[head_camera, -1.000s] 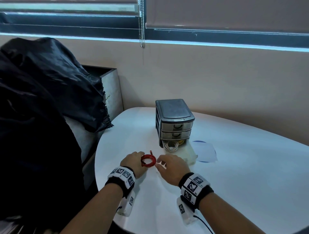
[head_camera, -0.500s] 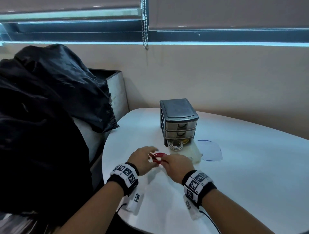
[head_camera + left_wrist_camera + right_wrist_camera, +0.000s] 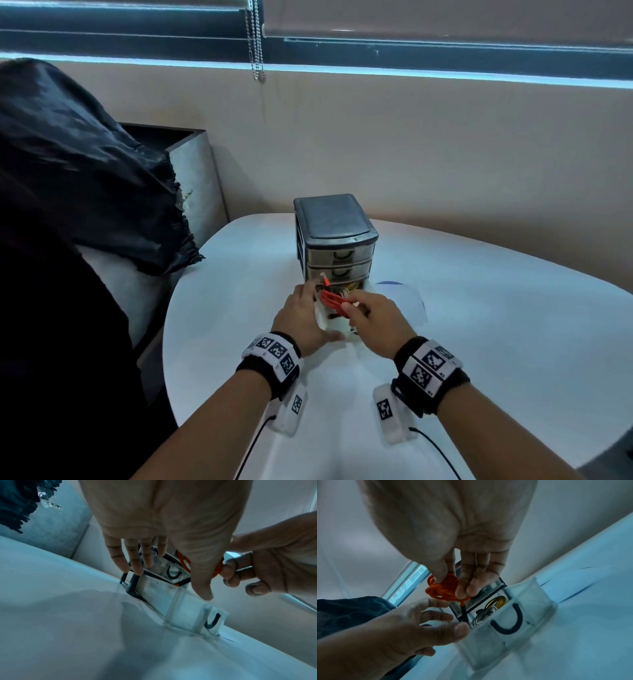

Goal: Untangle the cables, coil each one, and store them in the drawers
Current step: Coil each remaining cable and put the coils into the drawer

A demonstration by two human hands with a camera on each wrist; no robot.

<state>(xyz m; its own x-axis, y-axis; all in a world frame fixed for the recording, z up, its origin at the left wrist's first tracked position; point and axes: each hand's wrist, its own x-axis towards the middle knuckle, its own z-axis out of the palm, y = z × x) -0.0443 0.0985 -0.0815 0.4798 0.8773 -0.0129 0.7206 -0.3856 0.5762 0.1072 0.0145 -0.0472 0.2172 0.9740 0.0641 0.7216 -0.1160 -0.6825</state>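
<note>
- Far left: a black, crinkled plastic sheet (image 3: 78, 192) is draped over bulky shapes; beside it stands a grey, matte box (image 3: 195, 178).
- Your left hand (image 3: 301, 318) is spread, fingers straight, at the left edge of the pulled-out bottom drawer (image 3: 518, 632); its grip is released, closed on nothing. In the left wrist view the fingertips (image 3: 137, 570) reach the dark frame of the drawer unit (image 3: 334, 236); firm contact cannot be confirmed.
- Centre: the drawer unit is a small, boxy, dark grey plastic tower with a smooth lid and translucent drawer fronts, standing on the white, glossy, rounded counter (image 3: 479, 325).
- The bottom drawer is clear, frosted plastic with a dark U-shaped handle. Inside lie a coiled white cable (image 3: 482, 615) and a coiled yellow cable (image 3: 496, 601).
- The red cable (image 3: 443, 588) is a tight, round coil of thin, smooth cord, held above the open drawer, not yet in it. One dark-tipped end hangs from the coil toward the drawer.
- Your right hand (image 3: 373, 318) is grasping the coil: thumb on one side, fingers on the other, coil just past the fingertips.
- Right: a thin, pale sheet (image 3: 407, 298) lies flat on the counter beside the drawer.
</note>
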